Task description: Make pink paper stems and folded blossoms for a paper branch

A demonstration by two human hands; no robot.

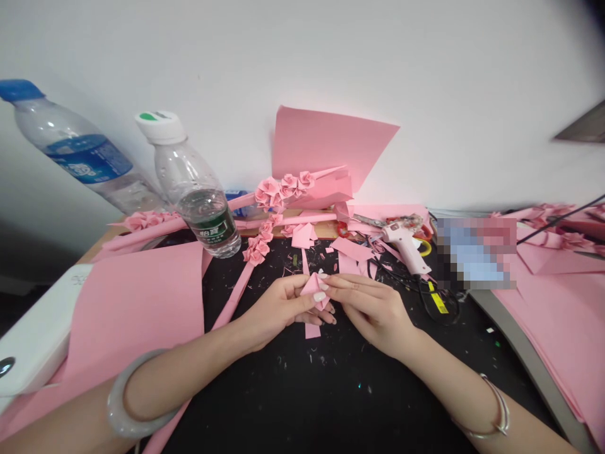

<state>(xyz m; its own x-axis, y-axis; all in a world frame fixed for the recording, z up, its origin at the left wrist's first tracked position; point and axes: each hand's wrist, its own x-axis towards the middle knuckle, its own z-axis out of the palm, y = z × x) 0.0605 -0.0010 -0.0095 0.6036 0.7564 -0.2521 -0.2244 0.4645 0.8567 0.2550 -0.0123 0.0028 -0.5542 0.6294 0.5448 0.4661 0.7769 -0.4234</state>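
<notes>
Both hands meet over the black mat (pixel 293 403) and pinch one small folded piece of pink paper (pixel 312 287). My left hand (pixel 278 309) holds it from the left, thumb and fingers closed on it. My right hand (pixel 373 309) grips it from the right with its fingertips. A thin pink strip (pixel 312 330) lies on the mat just beneath the hands. A grey bangle sits on my left wrist, a thin silver one on my right.
Two water bottles (pixel 198 189) (pixel 75 151) stand at the left. Pink paper roses (pixel 283 186) and sheets (pixel 326 142) lean against the wall. A white glue gun (pixel 406 246) and scissors lie right of centre. Large pink sheets (pixel 142 302) (pixel 562 315) flank the mat.
</notes>
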